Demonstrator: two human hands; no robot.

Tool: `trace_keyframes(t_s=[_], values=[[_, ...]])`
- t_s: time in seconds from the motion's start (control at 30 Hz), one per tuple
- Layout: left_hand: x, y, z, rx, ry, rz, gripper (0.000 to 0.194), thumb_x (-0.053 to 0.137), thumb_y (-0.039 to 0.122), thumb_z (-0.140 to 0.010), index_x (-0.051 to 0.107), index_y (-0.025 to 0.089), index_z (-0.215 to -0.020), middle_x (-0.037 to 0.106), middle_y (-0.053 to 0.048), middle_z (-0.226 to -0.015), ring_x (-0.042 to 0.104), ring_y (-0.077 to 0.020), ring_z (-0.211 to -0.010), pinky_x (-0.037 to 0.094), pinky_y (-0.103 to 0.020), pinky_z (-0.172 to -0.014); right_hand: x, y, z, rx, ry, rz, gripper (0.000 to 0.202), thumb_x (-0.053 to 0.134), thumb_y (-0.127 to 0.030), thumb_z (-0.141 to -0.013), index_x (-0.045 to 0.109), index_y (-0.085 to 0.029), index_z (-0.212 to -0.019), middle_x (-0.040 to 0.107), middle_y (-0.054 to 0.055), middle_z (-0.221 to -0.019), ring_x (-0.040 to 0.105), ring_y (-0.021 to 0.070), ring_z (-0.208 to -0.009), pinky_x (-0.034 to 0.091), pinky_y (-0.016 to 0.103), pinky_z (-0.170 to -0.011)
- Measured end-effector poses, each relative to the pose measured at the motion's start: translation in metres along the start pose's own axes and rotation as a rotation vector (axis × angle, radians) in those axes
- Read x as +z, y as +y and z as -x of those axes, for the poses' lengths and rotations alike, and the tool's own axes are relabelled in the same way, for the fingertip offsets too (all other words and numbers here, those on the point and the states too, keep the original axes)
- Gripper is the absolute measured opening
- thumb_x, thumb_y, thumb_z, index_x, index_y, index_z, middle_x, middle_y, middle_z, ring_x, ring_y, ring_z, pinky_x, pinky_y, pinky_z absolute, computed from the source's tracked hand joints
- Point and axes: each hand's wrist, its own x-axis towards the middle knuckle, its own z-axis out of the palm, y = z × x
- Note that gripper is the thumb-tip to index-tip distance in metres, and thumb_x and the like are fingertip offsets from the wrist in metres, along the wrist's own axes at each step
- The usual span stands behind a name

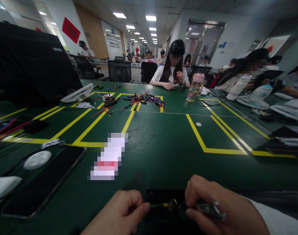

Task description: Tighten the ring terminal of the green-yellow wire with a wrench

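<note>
Left hand [124,212] pinching a thin green wire [157,205], right hand [212,205] closed on what appears to be a small metal hand tool [207,209] meeting the wire's end, both low over the dark green surface [163,147], black smartphone [44,182] at left.

Green table [163,143]; phone [43,182], wires [144,98], bottle [195,86] on it.

Ceiling panels [119,15] are casting even white light, yet the green desk [163,143] is looking dim. Edges are bowing and smearing from the wide lens; the near hands are blurring softly, shadows staying faint.
</note>
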Motion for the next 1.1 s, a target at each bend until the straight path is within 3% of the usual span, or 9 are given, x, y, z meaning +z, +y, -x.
trace_keyframes(t_s=[0.3, 0.63, 0.93, 1.1], values=[[0.001, 0.001, 0.001, -0.014, 0.001, 0.009, 0.037, 0.041, 0.052, -0.090, 0.045, 0.019, -0.072, 0.052, 0.005, -0.060, 0.044, -0.0076, -0.038, 0.027, -0.016, -0.032, 0.014, -0.002, 0.006, 0.162, 0.009, 0.041, 0.011, 0.063, -0.015, -0.075, 0.054, -0.021, -0.077, 0.061, 0.004, -0.082, 0.061, 0.0181, -0.066, 0.048, 0.027, -0.058], [0.000, 0.004, 0.002, -0.016, 0.005, 0.018, 0.037, 0.042, 0.051, -0.090, 0.047, 0.019, -0.072, 0.052, 0.004, -0.061, 0.045, -0.0078, -0.039, 0.027, -0.016, -0.032, 0.014, -0.005, -0.001, 0.034, -0.024, 0.118, 0.018, 0.065, -0.004, -0.069, 0.054, -0.018, -0.075, 0.063, 0.002, -0.076, 0.055, 0.0128, -0.057, 0.044, 0.020, -0.051], [0.002, 0.003, 0.001, -0.011, 0.025, 0.009, 0.036, 0.042, 0.050, -0.090, 0.048, 0.019, -0.073, 0.053, 0.004, -0.062, 0.045, -0.0078, -0.038, 0.028, -0.016, -0.032, -0.002, -0.012, -0.011, -0.033, -0.129, 0.160, 0.017, 0.065, -0.004, -0.070, 0.059, -0.017, -0.079, 0.066, 0.002, -0.079, 0.058, 0.0150, -0.065, 0.042, 0.021, -0.055], [0.000, 0.003, 0.003, -0.008, 0.015, 0.003, 0.037, 0.041, 0.051, -0.090, 0.049, 0.019, -0.073, 0.051, 0.004, -0.062, 0.045, -0.0080, -0.039, 0.029, -0.016, -0.032, -0.008, -0.004, -0.011, -0.104, -0.133, 0.065, 0.019, 0.065, -0.006, -0.069, 0.057, -0.020, -0.080, 0.065, 0.000, -0.080, 0.057, 0.0134, -0.064, 0.041, 0.020, -0.055]])
